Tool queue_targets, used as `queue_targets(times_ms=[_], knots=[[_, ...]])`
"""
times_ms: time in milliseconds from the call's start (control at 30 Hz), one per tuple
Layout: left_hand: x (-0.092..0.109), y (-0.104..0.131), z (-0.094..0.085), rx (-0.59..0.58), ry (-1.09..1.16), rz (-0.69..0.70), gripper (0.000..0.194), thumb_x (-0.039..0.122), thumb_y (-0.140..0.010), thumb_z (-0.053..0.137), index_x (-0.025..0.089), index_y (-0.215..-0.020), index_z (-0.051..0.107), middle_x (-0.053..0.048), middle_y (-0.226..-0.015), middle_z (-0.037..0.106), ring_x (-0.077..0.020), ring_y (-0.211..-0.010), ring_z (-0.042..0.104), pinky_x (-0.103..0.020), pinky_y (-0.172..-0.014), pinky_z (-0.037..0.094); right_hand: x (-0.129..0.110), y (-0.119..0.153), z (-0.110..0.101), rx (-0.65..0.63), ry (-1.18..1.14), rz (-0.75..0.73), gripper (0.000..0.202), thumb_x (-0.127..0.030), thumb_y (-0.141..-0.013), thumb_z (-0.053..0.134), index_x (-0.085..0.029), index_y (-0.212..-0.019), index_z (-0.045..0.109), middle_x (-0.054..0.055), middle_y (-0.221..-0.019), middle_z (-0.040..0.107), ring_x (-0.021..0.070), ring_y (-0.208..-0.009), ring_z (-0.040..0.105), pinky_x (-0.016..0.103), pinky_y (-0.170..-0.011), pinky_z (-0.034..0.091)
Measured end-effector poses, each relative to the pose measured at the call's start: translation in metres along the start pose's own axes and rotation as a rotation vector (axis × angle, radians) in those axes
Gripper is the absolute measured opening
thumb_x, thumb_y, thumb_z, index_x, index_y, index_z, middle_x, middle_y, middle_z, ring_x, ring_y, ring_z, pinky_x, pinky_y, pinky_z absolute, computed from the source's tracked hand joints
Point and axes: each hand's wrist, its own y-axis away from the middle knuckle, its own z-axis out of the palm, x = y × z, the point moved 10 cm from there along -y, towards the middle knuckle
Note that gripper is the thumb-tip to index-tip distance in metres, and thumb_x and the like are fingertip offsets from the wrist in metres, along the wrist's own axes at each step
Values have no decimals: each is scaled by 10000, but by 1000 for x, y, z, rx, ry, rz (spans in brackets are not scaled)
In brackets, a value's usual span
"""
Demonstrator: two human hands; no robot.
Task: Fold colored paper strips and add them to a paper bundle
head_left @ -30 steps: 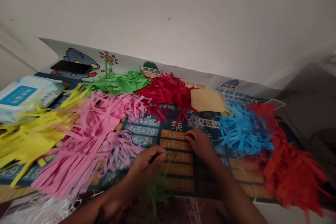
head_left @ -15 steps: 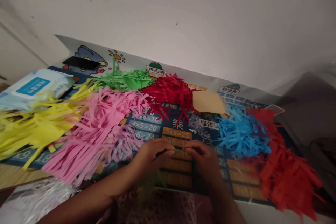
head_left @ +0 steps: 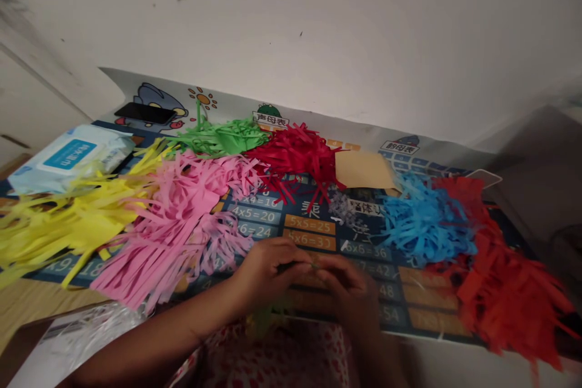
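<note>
My left hand point(head_left: 273, 267) and my right hand point(head_left: 348, 285) meet over the front middle of the printed mat point(head_left: 368, 270). Fingertips of both are pinched together on a small greenish strip point(head_left: 314, 265), mostly covered by the fingers. Below my left wrist hangs a blurred yellow-green fringe point(head_left: 266, 318); whether it joins the strip I cannot tell. Left of my hands lies a pink tissue-paper tassel point(head_left: 154, 248). A blue paper tassel point(head_left: 425, 221) lies to their right, and a dark red one point(head_left: 297, 154) sits beyond them.
A yellow tassel point(head_left: 86, 212), a green tassel point(head_left: 222, 136) and a bright red tassel point(head_left: 513, 291) spread around the mat. At the back left are a wet-wipes pack point(head_left: 68, 157) and a phone point(head_left: 145, 113). Tan paper point(head_left: 366, 170) lies near small clear bits point(head_left: 343, 209). Clear plastic point(head_left: 86, 339) is front left.
My fingertips have come closer together, so the hands now touch around the small strip. The view has shifted slightly; the tassels lie as before.
</note>
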Motion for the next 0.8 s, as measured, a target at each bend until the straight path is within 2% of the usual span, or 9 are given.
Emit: queue_targets(times_ms=[133,267,400,567,700,800], knots=[[5,0,3,-39,-67,39,224,279,-925,541,168,-833,713,-23,-698,680,-115,-628,612,-191,-595,443,3,3,1,-5,19,5,94,-261,-809,677,-228,-894,698,11,-790,706,166,-703,670,258,-634,550],[12,0,9,-78,-235,89,259,265,-937,498,169,-791,690,-22,-668,659,-128,-616,589,-207,-575,414,-12,5,1,25,141,-108,57,-264,-832,654,-226,-873,654,4,-779,687,155,-702,653,252,-645,534],[11,2,17,-118,-367,70,239,235,-925,482,171,-790,669,-34,-706,662,-153,-646,595,-234,-596,433,-23,5,3,34,226,-182,50,-264,-861,602,-221,-880,619,11,-788,680,158,-705,646,255,-632,528],[0,9,31,-239,-262,-7,208,159,-914,463,186,-1058,611,-53,-968,698,-183,-871,639,-284,-779,497,-12,5,3,-12,249,-131,65,-274,-876,577,-223,-908,601,23,-820,669,172,-750,642,273,-666,527],[-14,11,32,-242,-201,-138,163,146,-890,478,186,-991,600,-41,-927,693,-176,-848,649,-273,-777,499,-8,6,7,-70,230,-105,110,-281,-853,612,-230,-950,620,26,-872,676,181,-798,645,287,-714,526],[-16,10,30,-237,-166,-177,172,131,-877,474,186,-971,607,-40,-909,703,-173,-831,661,-261,-749,503,-3,5,7,-105,181,-51,139,-286,-833,646,-238,-964,650,25,-896,704,189,-821,662,287,-727,525]])
